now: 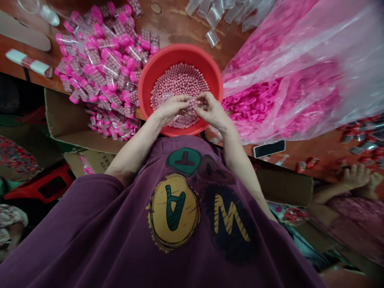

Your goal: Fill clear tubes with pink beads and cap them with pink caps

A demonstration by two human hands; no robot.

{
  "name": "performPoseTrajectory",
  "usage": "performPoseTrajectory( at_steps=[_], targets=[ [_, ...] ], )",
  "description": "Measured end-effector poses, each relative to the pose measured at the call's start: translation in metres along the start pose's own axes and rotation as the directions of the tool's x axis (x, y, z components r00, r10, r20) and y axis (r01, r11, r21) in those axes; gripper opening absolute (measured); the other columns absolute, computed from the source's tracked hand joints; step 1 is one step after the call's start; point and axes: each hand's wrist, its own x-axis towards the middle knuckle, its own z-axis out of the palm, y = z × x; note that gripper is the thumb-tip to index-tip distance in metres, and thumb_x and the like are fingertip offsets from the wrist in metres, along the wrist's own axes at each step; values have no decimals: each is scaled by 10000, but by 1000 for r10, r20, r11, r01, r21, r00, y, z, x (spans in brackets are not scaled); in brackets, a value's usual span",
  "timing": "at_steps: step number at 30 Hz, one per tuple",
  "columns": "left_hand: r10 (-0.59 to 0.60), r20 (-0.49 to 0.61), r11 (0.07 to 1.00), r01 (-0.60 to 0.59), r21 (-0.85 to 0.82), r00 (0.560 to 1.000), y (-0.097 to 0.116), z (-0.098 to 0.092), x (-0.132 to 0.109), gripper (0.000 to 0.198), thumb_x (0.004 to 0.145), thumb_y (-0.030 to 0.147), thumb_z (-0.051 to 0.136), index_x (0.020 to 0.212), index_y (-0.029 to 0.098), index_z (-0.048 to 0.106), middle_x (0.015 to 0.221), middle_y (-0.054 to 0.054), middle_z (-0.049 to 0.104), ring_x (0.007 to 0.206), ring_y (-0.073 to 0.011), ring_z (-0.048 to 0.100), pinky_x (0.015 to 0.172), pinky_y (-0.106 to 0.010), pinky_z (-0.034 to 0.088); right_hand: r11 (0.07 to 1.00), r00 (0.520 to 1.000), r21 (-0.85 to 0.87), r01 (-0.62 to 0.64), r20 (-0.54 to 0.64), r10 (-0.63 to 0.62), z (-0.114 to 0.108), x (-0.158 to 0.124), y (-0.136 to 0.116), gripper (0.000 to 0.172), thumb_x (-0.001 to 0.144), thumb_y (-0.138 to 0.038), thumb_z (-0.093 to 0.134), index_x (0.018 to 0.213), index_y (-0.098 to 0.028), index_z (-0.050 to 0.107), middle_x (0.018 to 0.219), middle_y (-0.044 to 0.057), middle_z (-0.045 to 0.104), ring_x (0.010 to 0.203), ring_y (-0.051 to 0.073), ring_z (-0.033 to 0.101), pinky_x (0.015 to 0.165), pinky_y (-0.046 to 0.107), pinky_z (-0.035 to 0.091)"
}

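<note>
"What are the hands doing?"

"Both are curled in over the middle of the basin. The left hand (171,110) and right hand (212,112) meet at the fingertips, pinching what looks like a clear tube (194,104) with pink beads in it. Their fingers hide most of it, so I can't be sure."

"Where's the rest of the stock?"

"Right under the hands, a red plastic basin (180,50) holds a deep bed of loose pink beads (179,86). At 10 o'clock, a big heap of filled, pink-capped tubes (102,60) lies on the desk (177,24). So plenty is finished, but plenty of beads remain."

"And what's waiting?"

"Empty clear tubes (212,38) sit at 1 o'clock, and a plastic bag of pink caps (270,96) sprawls from 2 to 3 o'clock."

"Is there room to move?"

"Not much. The heap sits just beside the basin on one side, the bag presses against it on the other, and the wrists hang over its near rim. The only bare wood is a strip at 12 to 1 o'clock. Well out at 4 o'clock, a co-worker's hand (355,177) works separately."
</note>
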Motion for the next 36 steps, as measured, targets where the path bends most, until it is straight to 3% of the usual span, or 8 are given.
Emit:
performPoseTrajectory(
  at_steps=[8, 12, 15, 19, 23, 27, 29, 36],
  targets=[
    [-66, -43, 993, 61, -101, 997, -4, 2, 1, 217, 942, 102, 665, 1113, 150, 790, 993, -36, 818, 728, -105, 755, 717, -235, 602, 962, 998, 268, -57, 55, 44, -4, -5, 5, 437, 942, -673, 773, 999, -278, 596, 891, -16, 660, 718, 145, 593, 696, 330, 592],
    [-70, -40, 991, 65, -119, 997, -5, -1, 2, 222, 915, 118, 658, 1108, 162, 759, 1027, -59, 831, 828, -145, 795, 758, -260, 617, 956, 988, 254, -147, -6, 154, -2, -15, 3, 384, 960, -612, 734, 1115, -278, 623, 1098, 35, 754, 667, 139, 651, 589, 309, 581],
    [-21, -10, 992, 19, -121, 1000, -7, -5, 0, 156, 949, 283, 727, 1073, 189, 732, 1072, -84, 824, 954, -199, 817, 822, -312, 642, 965, 977, 164, -207, -9, 211, -3, -30, 9, 346, 966, -512, 696, 1196, -256, 658, 1203, 68, 785, 648, 140, 686, 553, 297, 569],
    [-20, -17, 992, 18, -125, 1000, -10, -11, 0, 301, 923, 508, 788, 966, 218, 717, 935, -73, 777, 864, -196, 786, 686, -277, 597, 908, 902, 181, -379, -146, 406, -26, -55, 45, 326, 1000, -485, 569, 1198, -246, 668, 935, 32, 786, 536, 156, 616, 515, 312, 549],
    [-87, -89, 987, 74, -143, 992, -11, -10, 5, 172, 829, 371, 765, 795, 228, 675, 768, -45, 713, 694, -145, 700, 541, -228, 486, 836, 738, -6, -549, -473, 481, -58, -71, 92, 320, 1016, -363, 467, 1153, -178, 690, 962, 112, 789, 793, 257, 746, 820, 471, 677],
    [-123, -141, 989, 109, -102, 982, -11, -2, 8, 182, 826, 408, 728, 811, 229, 694, 759, -57, 728, 687, -162, 690, 544, -245, 490, 773, 784, -274, -572, -461, 416, -60, -63, 113, 296, 991, -248, 479, 1075, -153, 746, 1135, 201, 812, 1149, 319, 754, 1143, 553, 595],
    [-120, -136, 991, 109, -80, 984, -10, 3, 8, 203, 835, 434, 736, 849, 234, 708, 789, -61, 744, 713, -174, 707, 574, -260, 508, 749, 793, -335, -572, -459, 400, -52, -50, 111, 301, 1003, -241, 498, 1118, -139, 757, 1236, 234, 794, 1225, 338, 731, 1182, 578, 569],
    [-111, -107, 987, 97, -127, 988, -1, 14, -3, 223, 875, 428, 793, 869, 223, 704, 818, -37, 725, 737, -164, 715, 649, -269, 544, 547, 657, -370, -751, -497, 566, -30, -11, 95, 350, 1068, -229, 492, 1326, -97, 688, 1409, 292, 702, 1303, 402, 727, 1145, 630, 586]
  ],
)
